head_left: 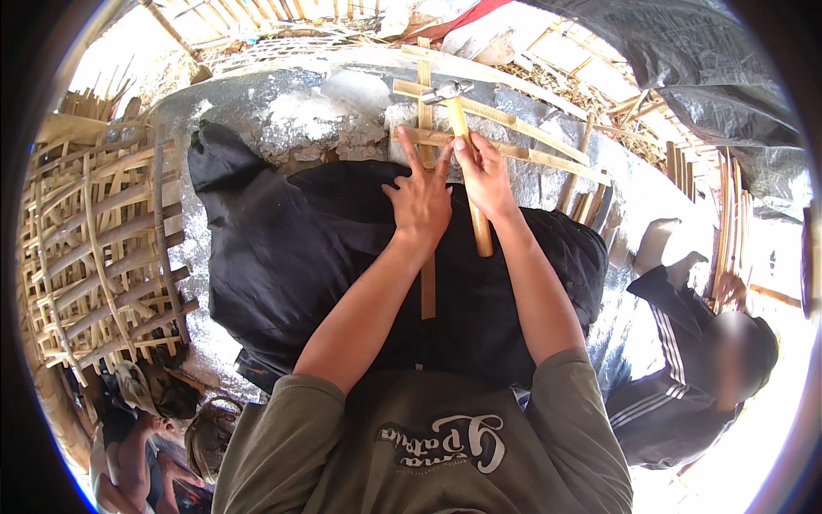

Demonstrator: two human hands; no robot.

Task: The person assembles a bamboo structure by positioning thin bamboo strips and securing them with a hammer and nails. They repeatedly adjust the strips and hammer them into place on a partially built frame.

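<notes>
In front of me, flat light-brown bamboo slats cross one another. One upright slat (428, 287) runs toward my body, and crosswise slats (522, 125) reach off to the right. My left hand (421, 204) lies over the upright slat with its fingers spread, fingertips at the nearest crosswise slat (544, 158). Just to its right, my right hand (488, 184) is closed around the wooden handle of a hammer (482, 233). The metal hammer head points away from me, above the farther crosswise slat. Whether a nail sits between my fingers cannot be made out.
Black cloth (282, 218) covers my lap below the slats. A woven bamboo lattice (103, 248) stands at the left. A person in a dark striped jacket (676, 368) sits at the right, beneath grey plastic sheeting (728, 77). Another person's bare limbs (133, 454) show at lower left.
</notes>
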